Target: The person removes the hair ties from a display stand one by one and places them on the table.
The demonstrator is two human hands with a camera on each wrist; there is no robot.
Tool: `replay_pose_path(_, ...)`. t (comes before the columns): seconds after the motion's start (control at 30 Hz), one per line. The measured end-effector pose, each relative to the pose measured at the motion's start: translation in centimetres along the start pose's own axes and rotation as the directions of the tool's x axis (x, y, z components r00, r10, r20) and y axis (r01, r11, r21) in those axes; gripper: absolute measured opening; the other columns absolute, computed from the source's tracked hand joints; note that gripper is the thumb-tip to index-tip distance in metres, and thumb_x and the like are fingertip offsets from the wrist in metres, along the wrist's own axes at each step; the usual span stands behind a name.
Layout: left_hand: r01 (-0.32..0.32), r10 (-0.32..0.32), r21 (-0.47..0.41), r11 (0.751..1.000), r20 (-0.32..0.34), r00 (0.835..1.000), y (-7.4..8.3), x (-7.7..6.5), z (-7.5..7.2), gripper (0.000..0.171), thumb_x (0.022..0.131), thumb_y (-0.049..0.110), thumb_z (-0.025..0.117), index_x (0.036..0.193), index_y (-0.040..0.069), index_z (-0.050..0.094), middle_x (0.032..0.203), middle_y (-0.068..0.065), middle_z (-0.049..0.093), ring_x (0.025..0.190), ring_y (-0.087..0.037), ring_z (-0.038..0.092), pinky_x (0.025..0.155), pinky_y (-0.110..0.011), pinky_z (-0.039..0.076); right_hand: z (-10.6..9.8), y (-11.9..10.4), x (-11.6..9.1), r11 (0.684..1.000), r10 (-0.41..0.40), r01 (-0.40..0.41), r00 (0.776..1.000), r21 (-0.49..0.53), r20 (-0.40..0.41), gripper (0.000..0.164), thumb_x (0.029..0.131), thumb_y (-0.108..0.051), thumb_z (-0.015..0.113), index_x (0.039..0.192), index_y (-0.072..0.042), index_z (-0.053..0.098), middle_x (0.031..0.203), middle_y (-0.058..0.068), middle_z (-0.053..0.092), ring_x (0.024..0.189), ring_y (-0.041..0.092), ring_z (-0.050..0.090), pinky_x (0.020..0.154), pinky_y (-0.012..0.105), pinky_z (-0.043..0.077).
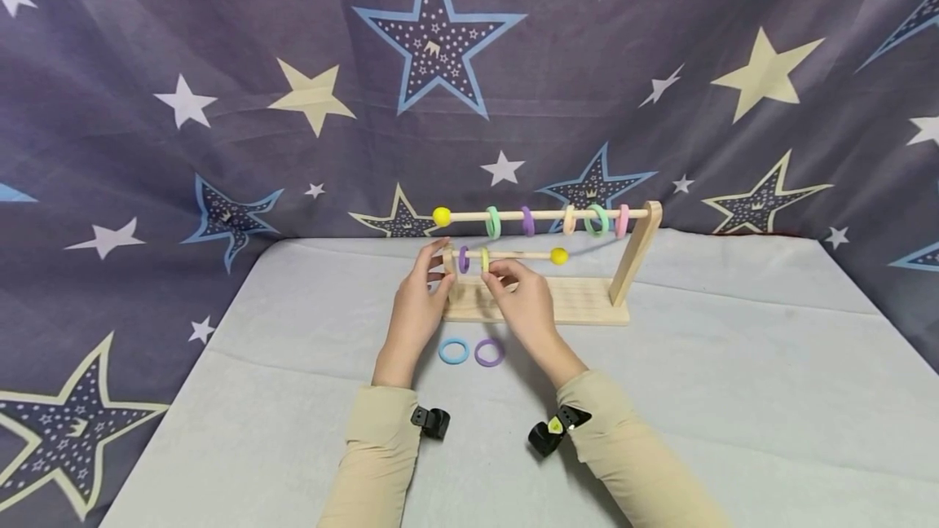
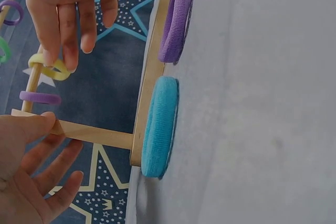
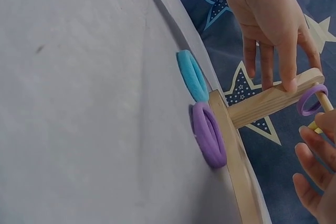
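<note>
A wooden stand [image 1: 553,312] has two rods and holds several coloured hair ties. My left hand [image 1: 418,300] grips the top of its shorter post [image 2: 94,134] between thumb and fingers. With thumb and fingertips, my right hand [image 1: 528,300] pinches a yellow hair tie [image 1: 485,259] that hangs around the lower rod [image 1: 521,255]. Between that tie and the post, a purple hair tie [image 1: 464,259] circles the same rod. A yellow ball [image 1: 559,256] caps the lower rod's free end, right of my right hand.
Green, purple, peach and pink hair ties hang on the upper rod [image 1: 469,217], which runs from the taller post [image 1: 635,255] to a yellow ball [image 1: 441,217]. A blue hair tie [image 1: 454,350] and another purple one [image 1: 489,353] lie before the stand. Behind hangs a star-patterned cloth [image 1: 513,145].
</note>
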State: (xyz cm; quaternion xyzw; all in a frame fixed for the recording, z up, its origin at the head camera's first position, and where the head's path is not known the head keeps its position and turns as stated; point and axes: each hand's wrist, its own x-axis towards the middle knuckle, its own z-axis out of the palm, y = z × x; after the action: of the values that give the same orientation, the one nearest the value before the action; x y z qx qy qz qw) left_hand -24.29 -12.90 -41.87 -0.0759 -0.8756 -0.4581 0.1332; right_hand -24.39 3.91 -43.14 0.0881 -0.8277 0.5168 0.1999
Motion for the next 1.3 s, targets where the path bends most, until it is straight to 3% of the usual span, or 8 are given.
replay_pose_path(0.33, 0.014, -0.014, 0.006, 1.0, 0.006, 1.0, 0.2, 0.0, 0.0, 0.056, 0.097, 0.007, 0.063, 0.146, 0.025, 0.044, 0.129, -0.016, 0.062, 0.107, -0.031, 0.065, 0.092, -0.045, 0.052, -1.0, 0.1, -0.3, 0.997, 0.034, -0.037, 0.999, -0.071, -0.037, 0.012, 0.089, -0.017, 0.075, 0.098, -0.009, 0.076, 0.088, 0.003, 0.074, 0.078, 0.019, 0.067, 0.063, 0.032, 0.048)
replay_pose_path(1.3, 0.02, -0.02, 0.003, 1.0, 0.003, 1.0, 0.0, 0.1, 0.2, 0.057, 0.097, 0.008, 0.063, 0.147, 0.027, 0.043, 0.13, -0.013, 0.062, 0.107, -0.029, 0.065, 0.093, -0.045, 0.052, -4.0, 1.0, -0.5, 0.998, 0.001, -0.007, 0.995, -0.066, -0.101, 0.011, 0.089, -0.014, 0.075, 0.097, -0.006, 0.076, 0.088, 0.007, 0.075, 0.077, 0.02, 0.067, 0.064, 0.028, 0.049)
